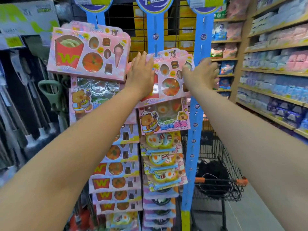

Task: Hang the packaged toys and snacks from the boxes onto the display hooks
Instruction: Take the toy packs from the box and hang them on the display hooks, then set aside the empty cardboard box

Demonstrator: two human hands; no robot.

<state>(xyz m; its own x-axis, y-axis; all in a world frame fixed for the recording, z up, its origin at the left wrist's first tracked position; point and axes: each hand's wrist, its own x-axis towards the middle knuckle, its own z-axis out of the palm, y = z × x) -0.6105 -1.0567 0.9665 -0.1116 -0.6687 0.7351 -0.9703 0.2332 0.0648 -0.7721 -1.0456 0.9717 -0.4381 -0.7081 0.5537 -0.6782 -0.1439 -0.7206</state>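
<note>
Pink toy food package [168,75] sits between the two hands at the middle blue hanging strip [150,32], its top edge up against the strip, tilted slightly, with cut-out windows showing a toy pizza, egg and burgers; the left hand [141,72] lies flat and open against the package's left part, fingers spread upward and covering the red fries print; the right hand [202,74] curls around the package's right edge, fingers behind it, so the package is held between both hands; whether it already hangs on a hook cannot be told; just below the hands hangs a pink capybara package [164,116], and beneath that a column of fried-egg toy packs [160,144] runs down the same strip; up and to the left of the left hand, a matching fries package [88,52] hangs tilted from the left blue strip [100,20], with more like it stacked lower down; right of the right hand stands a third blue strip [194,114], and beyond it wooden store shelves [270,70] filled with pastel packets; below the right forearm a black wire shopping cart [218,174] with orange handle ends holds something dark.
</note>
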